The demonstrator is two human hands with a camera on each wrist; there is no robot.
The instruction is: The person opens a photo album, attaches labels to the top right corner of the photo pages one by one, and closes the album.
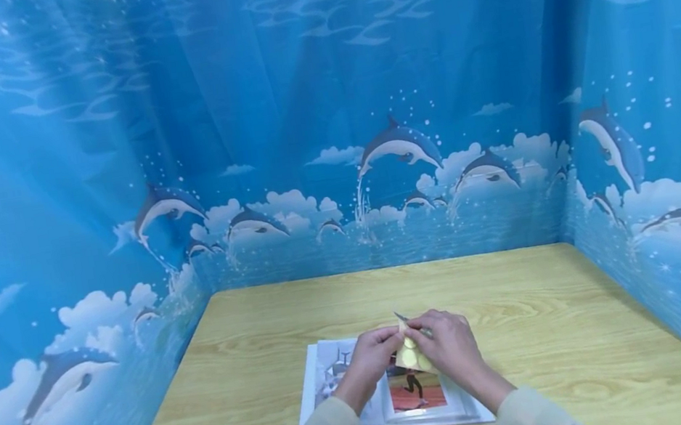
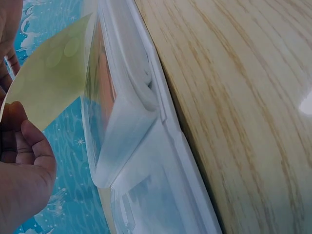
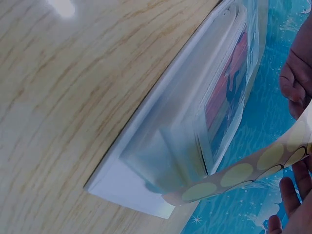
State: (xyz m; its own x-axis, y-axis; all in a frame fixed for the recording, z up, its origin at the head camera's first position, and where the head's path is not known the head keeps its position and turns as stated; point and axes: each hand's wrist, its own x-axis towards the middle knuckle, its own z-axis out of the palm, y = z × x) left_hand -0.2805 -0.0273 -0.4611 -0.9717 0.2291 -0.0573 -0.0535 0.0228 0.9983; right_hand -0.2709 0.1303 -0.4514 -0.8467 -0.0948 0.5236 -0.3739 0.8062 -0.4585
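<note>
A strip of round pale-yellow stickers [image 1: 410, 356] is held up between both hands over an open photo album [image 1: 306, 392]. My left hand [image 1: 369, 361] pinches the strip's left edge with thumb and curled fingers. On the other side my right hand [image 1: 451, 344] grips it near the top, fingers bent toward the left hand. The plain back of the sticker strip [image 2: 48, 73] curves up in the left wrist view, while its round stickers [image 3: 237, 174] face the right wrist camera. Under the hands lies a photo [image 1: 416, 392] of a runner on a red track in a clear sleeve.
The album's left page holds a greyish picture [image 1: 332, 375]. Several clear sleeves [image 3: 180, 151] stand slightly raised at the album's edge. A wood-grain table [image 1: 572, 347] bears the album, with blue dolphin-print curtains [image 1: 297, 101] around its back and sides.
</note>
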